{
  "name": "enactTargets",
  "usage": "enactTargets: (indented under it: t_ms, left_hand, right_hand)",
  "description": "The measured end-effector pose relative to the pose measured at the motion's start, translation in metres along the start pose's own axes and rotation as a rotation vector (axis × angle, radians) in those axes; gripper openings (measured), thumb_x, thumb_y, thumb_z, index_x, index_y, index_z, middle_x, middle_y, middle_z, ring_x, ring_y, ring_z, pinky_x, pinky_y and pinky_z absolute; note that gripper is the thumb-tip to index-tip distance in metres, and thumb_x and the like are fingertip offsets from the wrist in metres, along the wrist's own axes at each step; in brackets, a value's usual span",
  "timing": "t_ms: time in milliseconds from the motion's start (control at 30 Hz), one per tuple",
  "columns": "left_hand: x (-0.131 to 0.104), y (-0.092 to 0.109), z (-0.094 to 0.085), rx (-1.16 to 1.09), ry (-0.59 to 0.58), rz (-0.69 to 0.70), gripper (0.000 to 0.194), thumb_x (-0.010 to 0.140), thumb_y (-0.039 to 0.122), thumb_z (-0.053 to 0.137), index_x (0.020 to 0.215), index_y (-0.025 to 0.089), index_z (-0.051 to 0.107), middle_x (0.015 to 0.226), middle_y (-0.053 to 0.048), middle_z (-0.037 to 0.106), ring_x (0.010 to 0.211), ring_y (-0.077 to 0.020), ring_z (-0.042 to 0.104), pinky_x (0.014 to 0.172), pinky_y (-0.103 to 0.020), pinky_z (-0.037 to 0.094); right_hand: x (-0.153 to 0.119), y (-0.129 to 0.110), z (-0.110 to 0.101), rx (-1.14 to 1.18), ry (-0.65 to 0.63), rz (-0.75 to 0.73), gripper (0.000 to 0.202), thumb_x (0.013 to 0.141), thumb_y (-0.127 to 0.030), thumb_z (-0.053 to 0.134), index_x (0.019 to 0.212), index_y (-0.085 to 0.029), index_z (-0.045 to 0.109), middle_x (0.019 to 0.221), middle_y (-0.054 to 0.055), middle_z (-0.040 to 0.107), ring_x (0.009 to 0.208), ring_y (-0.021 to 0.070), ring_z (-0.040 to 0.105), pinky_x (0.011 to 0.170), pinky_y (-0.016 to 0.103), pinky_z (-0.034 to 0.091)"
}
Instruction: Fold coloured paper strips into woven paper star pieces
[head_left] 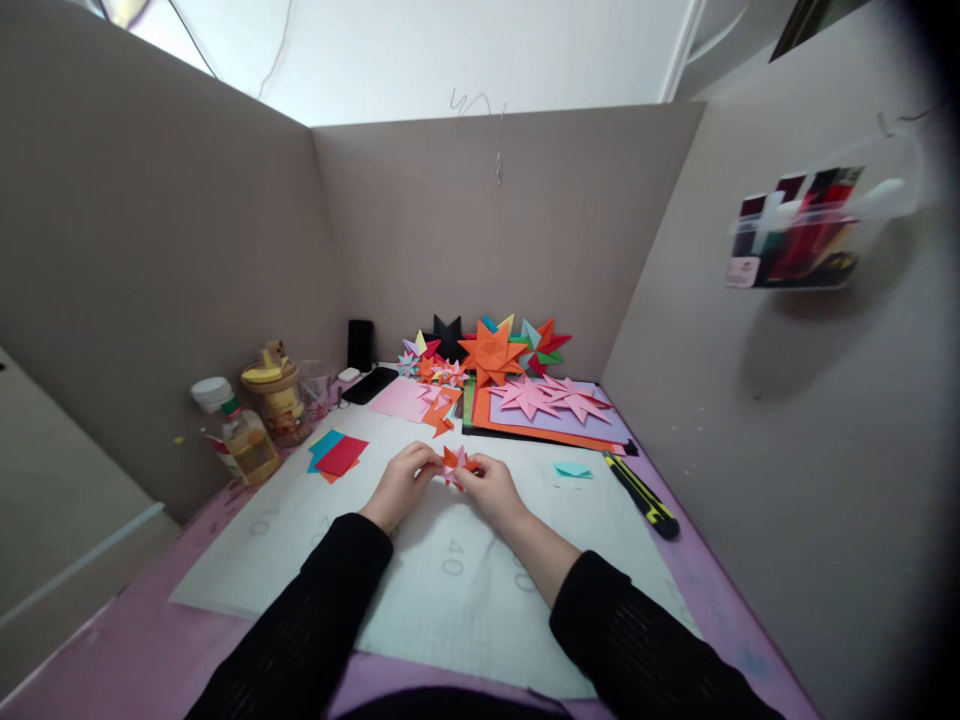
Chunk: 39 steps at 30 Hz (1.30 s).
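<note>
Between both hands, just over the white mat (420, 600), is a small folded paper star (454, 462) in orange-red and pink. My left hand (409, 478) pinches its left side with thumb and fingers. On the right edge, my right hand (491, 488) is closed on the same star, thumb across its front. Fingers cover part of its points. To the right lies a folded light-blue paper piece (573, 470). Small squares of paper, a red one (342, 456) on top of blue and orange, rest to the left.
Folded stars, a large orange one (493, 352) among them, stand at the back wall. Pink stars (525, 397) lie on stacked coloured sheets. A yellow-black box cutter (643, 498) lies at right. A glue bottle (251, 445), a jar (277, 400) and a phone (370, 385) stand or lie left.
</note>
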<state>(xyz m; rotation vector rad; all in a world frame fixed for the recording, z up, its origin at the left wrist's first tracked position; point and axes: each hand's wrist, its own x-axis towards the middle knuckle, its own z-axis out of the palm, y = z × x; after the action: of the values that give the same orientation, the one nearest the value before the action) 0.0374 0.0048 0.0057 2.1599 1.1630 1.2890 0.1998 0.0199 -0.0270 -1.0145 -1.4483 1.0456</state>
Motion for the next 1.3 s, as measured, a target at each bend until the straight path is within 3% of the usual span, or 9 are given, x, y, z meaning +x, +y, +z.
enactTargets:
  t_ms: [200,467,733,933,1200,1300]
  left_hand:
    - [0.001,-0.003,-0.001,0.022,-0.039,0.012,0.011,0.081,0.016,0.046,0.074,0.017,0.054,0.078,-0.003,0.054,0.074,-0.0136,0.051,0.069,-0.026,0.041]
    - [-0.001,-0.009,0.008,-0.006,0.025,-0.158,0.004,0.082,0.021,0.046,0.081,0.018,0.047,0.074,0.001,0.05,0.066,-0.0104,0.048,0.061,-0.021,0.04]
    - [0.0,-0.002,0.003,0.034,0.033,-0.054,0.012,0.082,0.023,0.05,0.082,0.017,0.06,0.084,-0.005,0.059,0.075,-0.0137,0.054,0.066,-0.024,0.043]
    - [0.0,-0.002,0.003,-0.008,0.062,-0.052,0.014,0.078,0.026,0.056,0.083,0.018,0.066,0.084,-0.006,0.062,0.075,-0.0146,0.057,0.069,-0.026,0.045]
    - [0.0,-0.001,0.009,-0.123,-0.003,-0.246,0.017,0.076,0.032,0.058,0.078,0.015,0.062,0.079,-0.005,0.06,0.073,-0.0143,0.056,0.064,-0.024,0.047]
    - [0.0,-0.003,0.009,-0.089,0.002,-0.246,0.017,0.075,0.032,0.058,0.076,0.015,0.062,0.077,-0.005,0.061,0.072,-0.0142,0.055,0.063,-0.024,0.046]
  right_hand:
    - [0.0,-0.002,0.0,0.014,-0.013,0.013,0.011,0.066,-0.024,0.056,0.059,-0.015,0.057,0.055,-0.003,0.051,0.054,0.0104,0.043,0.054,0.022,0.035]
    - [-0.001,-0.002,0.0,0.013,-0.046,0.025,0.013,0.067,-0.026,0.057,0.06,-0.015,0.059,0.056,-0.002,0.053,0.053,0.0106,0.045,0.052,0.022,0.035]
    - [0.002,0.003,-0.001,0.035,-0.03,0.022,0.016,0.066,-0.03,0.059,0.061,-0.014,0.06,0.055,-0.002,0.053,0.052,0.0106,0.044,0.051,0.022,0.035]
    - [0.002,0.003,-0.001,0.039,-0.014,0.016,0.016,0.066,-0.03,0.059,0.061,-0.015,0.06,0.055,-0.002,0.054,0.053,0.011,0.046,0.052,0.022,0.036]
    - [0.0,0.001,0.0,-0.172,0.076,-0.149,0.013,0.07,-0.028,0.059,0.063,-0.016,0.062,0.064,0.0,0.056,0.061,0.0124,0.05,0.058,0.023,0.038]
    - [-0.001,0.001,-0.001,-0.229,0.062,-0.192,0.014,0.071,-0.028,0.058,0.064,-0.017,0.062,0.065,0.0,0.055,0.061,0.0123,0.05,0.058,0.023,0.038]
